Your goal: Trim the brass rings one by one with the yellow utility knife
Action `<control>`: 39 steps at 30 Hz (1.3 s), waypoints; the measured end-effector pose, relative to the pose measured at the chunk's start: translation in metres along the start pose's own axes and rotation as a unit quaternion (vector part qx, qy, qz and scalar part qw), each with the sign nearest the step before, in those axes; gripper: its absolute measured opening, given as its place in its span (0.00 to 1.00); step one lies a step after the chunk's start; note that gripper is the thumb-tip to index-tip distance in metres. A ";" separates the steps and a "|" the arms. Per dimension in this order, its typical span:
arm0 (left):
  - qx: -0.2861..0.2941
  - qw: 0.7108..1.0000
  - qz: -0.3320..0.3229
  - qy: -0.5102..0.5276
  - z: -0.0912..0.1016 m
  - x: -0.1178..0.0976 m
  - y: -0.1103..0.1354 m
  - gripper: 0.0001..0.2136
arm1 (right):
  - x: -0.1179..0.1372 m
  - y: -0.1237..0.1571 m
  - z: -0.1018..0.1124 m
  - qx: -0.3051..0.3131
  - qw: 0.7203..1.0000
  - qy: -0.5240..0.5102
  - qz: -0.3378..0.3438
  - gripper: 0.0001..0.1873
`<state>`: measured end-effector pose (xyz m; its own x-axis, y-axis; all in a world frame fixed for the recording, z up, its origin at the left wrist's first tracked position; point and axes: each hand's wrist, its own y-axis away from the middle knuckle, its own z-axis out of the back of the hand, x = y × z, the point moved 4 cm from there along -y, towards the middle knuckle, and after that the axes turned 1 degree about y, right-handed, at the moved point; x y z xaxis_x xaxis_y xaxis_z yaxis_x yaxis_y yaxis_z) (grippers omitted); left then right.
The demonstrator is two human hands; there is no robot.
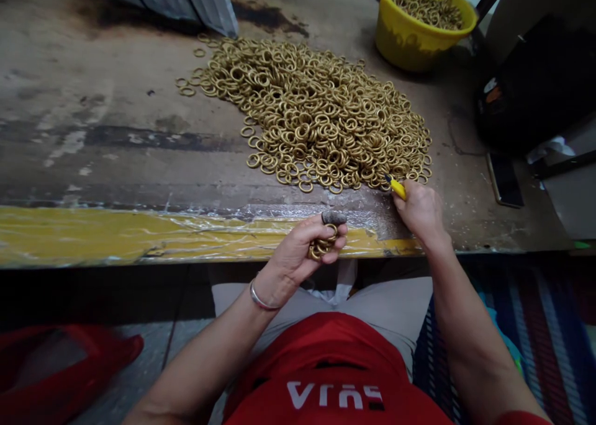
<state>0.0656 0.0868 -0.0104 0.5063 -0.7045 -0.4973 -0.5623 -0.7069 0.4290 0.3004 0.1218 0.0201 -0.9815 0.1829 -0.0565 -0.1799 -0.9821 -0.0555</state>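
Observation:
A handful of brass-coloured rings [321, 249] lies in my left hand [298, 249], its fingers curled round them. One of its fingers wears a grey cover [334, 217] at the end. My right hand [421, 209] is closed on a yellow-handled tool [398, 189] with a short dark tip; its exact kind is hard to make out. That tip is at the near right edge of a large heap of the same rings [326, 115] on the worn wooden table [139, 170]. Both hands are at the table's front side, the left nearer my body.
Behind the heap on the right stands a yellow tub [405, 40] full of rings. A grey panel-like object [181, 3] is at the back left. On the right lie a phone [505, 180] and a large black object [535, 90]. Yellow plastic-wrapped edging [93, 236] runs along the front.

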 end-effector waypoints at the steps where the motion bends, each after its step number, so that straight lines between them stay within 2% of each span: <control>1: -0.002 1.000 0.001 0.003 0.000 0.000 0.000 0.09 | 0.000 0.000 0.000 0.011 1.000 0.001 0.003 0.08; 6: -0.011 1.000 0.006 0.016 0.000 0.003 0.002 0.09 | -0.003 -0.002 0.001 0.018 0.999 -0.026 0.018 0.11; 8: -0.010 1.000 0.007 0.019 -0.002 0.004 0.003 0.12 | -0.005 -0.005 0.000 0.014 0.999 -0.040 0.010 0.13; 13: 0.012 1.000 0.012 -0.005 -0.011 0.006 0.005 0.19 | -0.006 -0.011 0.002 0.038 0.998 -0.051 0.002 0.09; 15: 0.009 1.000 0.007 -0.025 -0.012 0.006 0.006 0.20 | -0.007 -0.009 0.008 0.018 0.997 -0.081 0.005 0.09; 17: -0.003 0.998 -0.003 -0.061 -0.010 0.007 0.007 0.18 | -0.007 -0.003 0.016 -0.029 0.987 -0.160 0.006 0.11; 19: -0.020 0.995 -0.016 -0.095 -0.009 0.009 0.006 0.17 | -0.004 0.006 0.024 -0.054 0.952 -0.302 0.014 0.15; 20: -0.026 0.994 -0.023 -0.105 -0.009 0.009 0.005 0.17 | 0.000 0.012 0.025 -0.033 0.921 -0.388 0.021 0.17; 23: -0.028 0.992 -0.046 -0.112 -0.014 0.008 0.004 0.19 | 0.020 0.029 0.022 0.100 0.816 -0.567 0.047 0.20; 25: -0.011 0.993 -0.048 -0.109 -0.018 0.007 0.003 0.20 | 0.033 0.040 0.021 0.157 0.783 -0.596 0.086 0.20; 28: 0.018 0.994 -0.039 -0.105 -0.022 0.006 0.003 0.21 | 0.042 0.048 0.021 0.143 0.789 -0.580 0.142 0.18; 32: 0.006 0.993 -0.042 -0.113 -0.020 0.005 0.000 0.22 | 0.046 0.048 0.022 0.100 0.805 -0.560 0.169 0.16; 35: -0.049 0.985 -0.076 -0.149 -0.016 -0.001 -0.001 0.20 | 0.048 0.046 0.028 0.083 0.812 -0.546 0.191 0.15; 37: -0.105 0.967 -0.128 -0.192 -0.012 -0.009 0.000 0.18 | 0.049 0.045 0.032 0.068 0.822 -0.527 0.206 0.15; 39: -0.131 0.947 -0.170 -0.240 -0.011 -0.018 0.003 0.16 | 0.050 0.043 0.035 0.055 0.834 -0.501 0.224 0.16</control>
<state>0.0619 0.0971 0.0077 0.2377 -0.3689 -0.8985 -0.2072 -0.9230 0.3242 0.2413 0.0867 0.0499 -0.5046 -0.2781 0.8173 0.2678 -0.9504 -0.1581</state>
